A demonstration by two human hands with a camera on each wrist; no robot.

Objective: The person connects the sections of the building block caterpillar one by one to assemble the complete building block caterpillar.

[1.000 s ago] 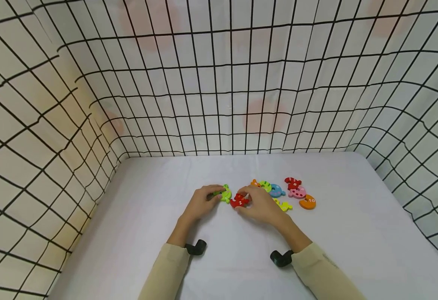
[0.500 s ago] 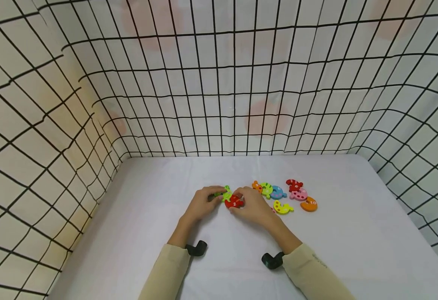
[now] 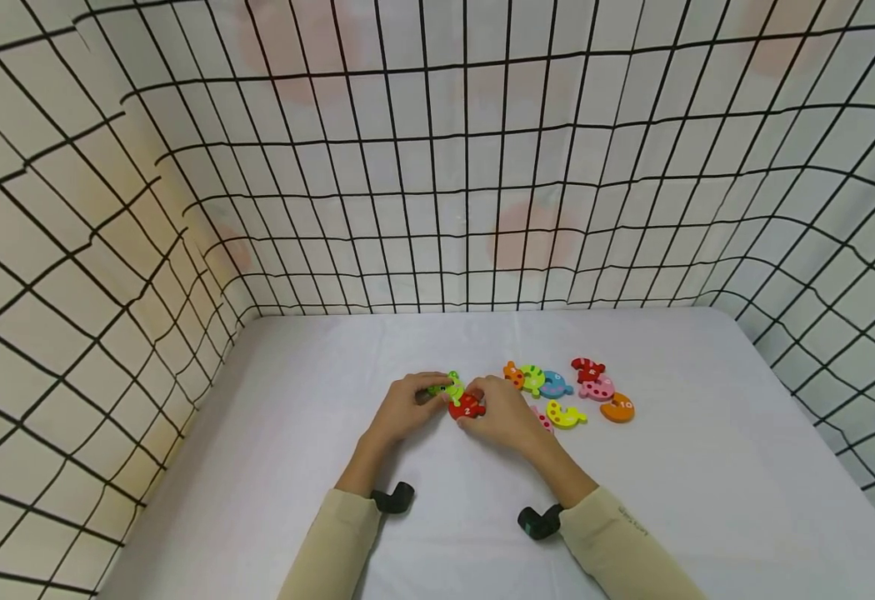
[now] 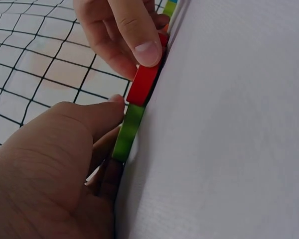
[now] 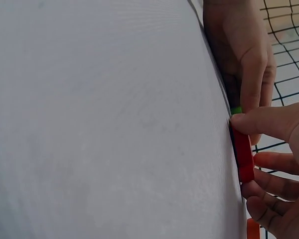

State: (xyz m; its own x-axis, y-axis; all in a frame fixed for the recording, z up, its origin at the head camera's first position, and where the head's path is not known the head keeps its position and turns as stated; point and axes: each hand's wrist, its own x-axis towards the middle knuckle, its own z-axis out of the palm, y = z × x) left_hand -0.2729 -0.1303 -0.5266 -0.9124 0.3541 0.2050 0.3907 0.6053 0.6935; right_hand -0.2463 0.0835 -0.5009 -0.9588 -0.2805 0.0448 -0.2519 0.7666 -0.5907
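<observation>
My left hand (image 3: 406, 406) pinches a bright green animal-shaped puzzle piece (image 3: 452, 388) between thumb and fingers, flat on the white table. Against its lower right side lies a red puzzle piece (image 3: 467, 407) marked with a 2. My right hand (image 3: 507, 414) grips that one, thumb at the near edge and fingers at the far side. In the left wrist view the green edge (image 4: 129, 130) meets the red edge (image 4: 143, 84) end to end. The right wrist view has the red piece (image 5: 244, 154) between thumb and fingertips; most of the green is hidden there.
Right of my hands lie a joined row of orange, green and blue pieces (image 3: 555, 384), a yellow piece (image 3: 565, 415) and a partly hidden pink piece (image 3: 542, 419). Farther right are red (image 3: 588, 370), pink (image 3: 597, 388) and orange (image 3: 617, 408) pieces. A black wire grid (image 3: 467, 192) surrounds the table.
The right hand has brought the red piece leftward until it touches the green one, uncovering more of the pieces behind it. My left hand has stayed nearly still.
</observation>
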